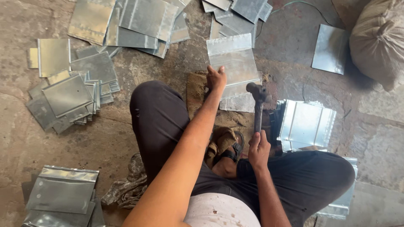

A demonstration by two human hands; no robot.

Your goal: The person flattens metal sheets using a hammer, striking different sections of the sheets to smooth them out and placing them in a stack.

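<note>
Your left hand (216,78) lies flat with its fingers pressed down on the near edge of a folded metal sheet (234,63), pinning it to the floor (168,69) just ahead of your knee. Your right hand (258,148) is closed tight around the lower end of a hammer (257,105), whose handle runs up and away from you so that the dark head hovers at the right edge of that same sheet (whether it actually touches the metal cannot be told from here). The sheet sits partly over a scrap of brown sacking (196,94) and over another flat piece below it. Between your hands, your sandalled foot (227,153) is tucked in against your dark trousers, since you are sitting cross-legged on the floor. Just to the right of the hammer stands a stack of ribbed sheets (306,124), close beside your right knee. Farther out, on your left, a loose heap of smaller pieces (69,94) is spread over the floor, and a pile of finished folded panels (63,193) lies near your left hip. Ahead of you more sheets (139,21) overlap in an untidy row along the top. A single square plate (329,49) lies well apart at the upper right, next to a bulging cloth sack (378,40). A crumpled rag (128,185) rests under your left thigh.
</note>
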